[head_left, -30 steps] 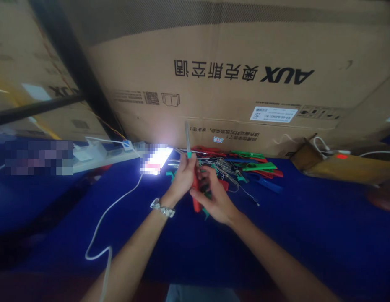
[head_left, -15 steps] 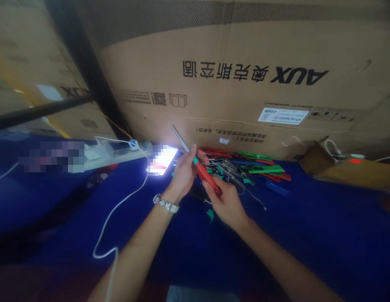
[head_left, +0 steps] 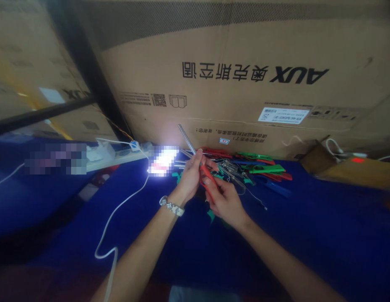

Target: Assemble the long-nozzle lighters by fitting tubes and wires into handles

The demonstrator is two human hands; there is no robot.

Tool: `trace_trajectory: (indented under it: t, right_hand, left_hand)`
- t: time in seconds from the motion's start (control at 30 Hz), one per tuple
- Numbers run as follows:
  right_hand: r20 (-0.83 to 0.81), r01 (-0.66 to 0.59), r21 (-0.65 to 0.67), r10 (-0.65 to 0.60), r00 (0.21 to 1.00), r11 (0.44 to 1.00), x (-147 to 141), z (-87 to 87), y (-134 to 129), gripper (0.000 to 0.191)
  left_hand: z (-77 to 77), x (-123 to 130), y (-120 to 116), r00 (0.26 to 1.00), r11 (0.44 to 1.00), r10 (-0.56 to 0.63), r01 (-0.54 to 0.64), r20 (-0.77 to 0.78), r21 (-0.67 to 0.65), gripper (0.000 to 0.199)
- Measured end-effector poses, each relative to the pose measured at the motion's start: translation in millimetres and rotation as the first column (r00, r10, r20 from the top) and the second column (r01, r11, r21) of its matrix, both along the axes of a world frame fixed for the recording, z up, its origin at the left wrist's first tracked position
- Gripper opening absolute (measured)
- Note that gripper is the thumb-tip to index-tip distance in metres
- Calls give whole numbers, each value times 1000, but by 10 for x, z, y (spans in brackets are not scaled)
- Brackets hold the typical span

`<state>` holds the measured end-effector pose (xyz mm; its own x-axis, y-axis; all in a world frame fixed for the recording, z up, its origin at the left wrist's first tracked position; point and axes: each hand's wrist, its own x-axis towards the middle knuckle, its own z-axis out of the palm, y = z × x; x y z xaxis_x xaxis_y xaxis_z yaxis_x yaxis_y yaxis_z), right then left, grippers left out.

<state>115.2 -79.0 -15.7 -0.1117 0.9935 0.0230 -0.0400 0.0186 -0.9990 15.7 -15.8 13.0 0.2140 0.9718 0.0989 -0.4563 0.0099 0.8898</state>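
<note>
Blue cloth (head_left: pixel 170 247), red tool (head_left: pixel 208 174), no longer upright

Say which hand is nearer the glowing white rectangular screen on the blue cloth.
Left. The left hand is just right of the screen, gripping the red-handled, silver-shafted tool midway; the right hand is farther right, on its lower end.
</note>
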Motion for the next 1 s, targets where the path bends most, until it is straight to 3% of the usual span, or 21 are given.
trace_trajectory:
  t: [0.2, 0.3, 0.4, 0.5, 0.77, 0.9, 1.0]
  right_hand:
    - [-92, 27, -15, -28, 995, 1000, -20, 22, 41, 40]
    - [-128, -34, -123, 18, 992, 992, 7, 66, 70, 46]
    - [-142, -94, -187, 67, 988, 978, 29, 80, 75, 50]
    - [-139, -104, -193, 78, 987, 976, 27, 77, 58, 52]
    - [-135, -96, -206, 69, 988, 974, 5, 130, 31, 49]
    - [-139, -146, -235, 116, 983, 961, 41, 140, 45, 42]
    - [-261, -224, -234, 161, 952, 946, 114, 167, 54, 39]
  left_hand:
    - [44, 86, -119, 984, 987, -160, 159, -78, -16, 48]
    - [60, 65, -125, 980, 979, -196, 194, -43, -59, 52]
    - [25, 22, -85, 990, 989, -139, 139, 1, -48, 51]
    - [-44, 8, -40, 995, 995, -84, 81, -54, -49, 45]
    - [-117, 53, -48, 995, 995, -67, 62, -72, -74, 41]
    - [-152, 77, -113, 999, 998, 39, -39, -8, -39, 41]
    - [-166, 55, -106, 991, 991, 128, -127, 35, -35, 43]
